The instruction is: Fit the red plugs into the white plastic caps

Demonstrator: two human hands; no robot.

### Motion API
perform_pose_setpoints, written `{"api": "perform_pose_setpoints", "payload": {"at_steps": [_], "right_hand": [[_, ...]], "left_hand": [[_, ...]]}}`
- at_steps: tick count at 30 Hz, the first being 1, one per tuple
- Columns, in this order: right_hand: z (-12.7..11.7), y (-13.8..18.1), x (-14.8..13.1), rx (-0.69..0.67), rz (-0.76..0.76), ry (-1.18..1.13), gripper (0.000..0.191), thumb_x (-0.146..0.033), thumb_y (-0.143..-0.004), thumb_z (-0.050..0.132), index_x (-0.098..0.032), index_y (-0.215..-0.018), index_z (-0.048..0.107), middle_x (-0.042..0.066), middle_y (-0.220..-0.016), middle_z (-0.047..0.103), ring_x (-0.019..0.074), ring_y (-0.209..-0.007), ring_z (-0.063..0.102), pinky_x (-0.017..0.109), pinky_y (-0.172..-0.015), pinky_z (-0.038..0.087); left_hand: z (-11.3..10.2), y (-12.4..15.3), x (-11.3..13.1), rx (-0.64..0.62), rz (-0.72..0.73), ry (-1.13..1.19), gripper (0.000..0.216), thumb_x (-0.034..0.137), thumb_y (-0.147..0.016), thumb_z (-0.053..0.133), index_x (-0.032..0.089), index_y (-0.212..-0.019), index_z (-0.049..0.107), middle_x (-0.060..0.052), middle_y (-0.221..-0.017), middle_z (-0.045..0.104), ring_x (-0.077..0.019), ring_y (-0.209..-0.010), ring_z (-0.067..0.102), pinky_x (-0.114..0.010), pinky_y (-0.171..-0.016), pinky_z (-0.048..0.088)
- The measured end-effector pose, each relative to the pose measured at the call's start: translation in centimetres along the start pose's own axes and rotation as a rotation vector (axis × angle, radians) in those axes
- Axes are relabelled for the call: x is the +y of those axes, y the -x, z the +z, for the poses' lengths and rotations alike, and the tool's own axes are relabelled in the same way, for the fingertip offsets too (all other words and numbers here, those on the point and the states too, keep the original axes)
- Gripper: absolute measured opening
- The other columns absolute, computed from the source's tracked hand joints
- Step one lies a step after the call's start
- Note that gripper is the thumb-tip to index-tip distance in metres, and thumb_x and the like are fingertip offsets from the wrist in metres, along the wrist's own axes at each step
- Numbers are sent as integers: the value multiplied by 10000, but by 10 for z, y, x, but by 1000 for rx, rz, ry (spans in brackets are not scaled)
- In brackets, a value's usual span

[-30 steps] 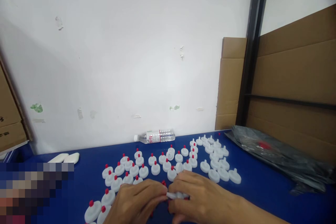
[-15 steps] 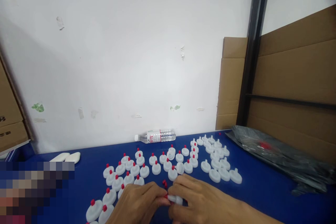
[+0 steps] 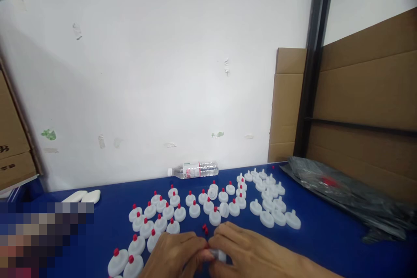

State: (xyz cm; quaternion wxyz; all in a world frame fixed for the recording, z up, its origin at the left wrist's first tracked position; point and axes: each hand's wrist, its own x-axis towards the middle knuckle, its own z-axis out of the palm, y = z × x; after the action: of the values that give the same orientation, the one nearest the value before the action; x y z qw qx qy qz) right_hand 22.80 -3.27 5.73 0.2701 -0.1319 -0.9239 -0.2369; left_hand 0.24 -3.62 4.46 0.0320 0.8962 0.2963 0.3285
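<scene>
Low in the middle, my right hand [image 3: 239, 249] is closed around a white plastic nozzle cap [image 3: 219, 255]. My left hand [image 3: 180, 252] pinches at the cap's tip, where a bit of red shows between the fingertips; most of that red tip is hidden. Just beyond my fingers lie a few small red tips [image 3: 205, 229] on the blue table. Ahead and to the left stand several white caps with red tips [image 3: 180, 213]. To the right are several white caps with bare nozzles [image 3: 267, 218].
A clear plastic bottle [image 3: 195, 170] lies against the wall. Two white oval objects [image 3: 91, 196] rest at the left of the blue table [image 3: 325, 247]. A dark plastic bag [image 3: 342, 195] covers the right side, near cardboard [image 3: 288, 104] and a black post [image 3: 311, 74].
My left fingers have closed further over the red tip and moved nearer my right hand, hiding more of the cap. The view has shifted slightly.
</scene>
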Motion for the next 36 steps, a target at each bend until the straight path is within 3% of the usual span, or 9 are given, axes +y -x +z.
{"api": "perform_pose_setpoints", "payload": {"at_steps": [6,9,11,15,18,22,28,32,36], "right_hand": [[-6,-4,11,-45,68,-102,130,-354,-1003,646,-230,-967,661,41,-1096,678,158,-972,618,254,-835,524],[-17,-1,24,-32,121,-135,215,-406,-1029,582,-280,-1197,626,127,-1441,540,241,-1214,578,397,-973,517],[-25,4,35,2,183,-159,286,-389,-1067,486,-279,-1325,544,171,-1526,446,265,-1269,552,475,-1004,497],[-35,13,63,71,428,-112,260,-294,-1078,401,-227,-1266,567,146,-1337,600,267,-1202,578,475,-992,469],[-40,18,85,-52,635,-87,368,-323,-1103,314,-203,-1005,649,87,-964,703,239,-940,648,435,-961,436],[-45,28,106,-221,789,-111,593,-435,-1110,261,-206,-667,582,30,-609,618,195,-611,600,332,-709,414],[-47,42,115,-427,781,-219,461,-545,-1009,514,-220,-786,752,30,-641,688,191,-572,622,279,-556,357],[-45,47,114,-528,767,-269,320,-558,-880,695,-258,-919,800,30,-773,750,229,-722,688,289,-622,413],[-41,53,114,-593,783,-282,326,-517,-765,806,-274,-982,797,15,-802,760,261,-813,699,299,-650,429]], "left_hand": [[-9,-8,7,160,-34,33,180,256,-1024,556,234,-891,675,44,-680,708,-99,-524,633,-196,-515,445],[-15,-13,5,268,-103,40,121,278,-1010,577,250,-967,687,41,-770,743,-101,-561,649,-180,-503,474],[-18,-15,0,303,-180,6,122,301,-1011,575,257,-998,687,36,-829,749,-103,-565,636,-186,-506,490],[-22,-13,-15,237,-163,-148,191,245,-1026,510,262,-1031,700,-6,-924,733,-154,-746,676,-225,-603,523],[-22,-10,-23,153,-72,-260,275,149,-1013,449,253,-1069,698,-36,-895,697,-196,-825,653,-264,-630,518],[-16,-8,-28,38,-34,-358,363,55,-975,380,223,-1004,701,-69,-899,670,-216,-809,621,-283,-597,502],[-11,-7,-35,-10,-57,-444,388,21,-953,375,214,-1043,700,-93,-935,679,-255,-870,635,-337,-651,559],[-14,-6,-31,24,-85,-423,337,80,-982,411,234,-1107,684,-142,-1220,596,-293,-1066,605,-384,-737,591],[-15,-6,-22,-19,-37,-371,278,115,-995,461,241,-950,705,-124,-1279,549,-327,-1200,532,-469,-854,585]]}}
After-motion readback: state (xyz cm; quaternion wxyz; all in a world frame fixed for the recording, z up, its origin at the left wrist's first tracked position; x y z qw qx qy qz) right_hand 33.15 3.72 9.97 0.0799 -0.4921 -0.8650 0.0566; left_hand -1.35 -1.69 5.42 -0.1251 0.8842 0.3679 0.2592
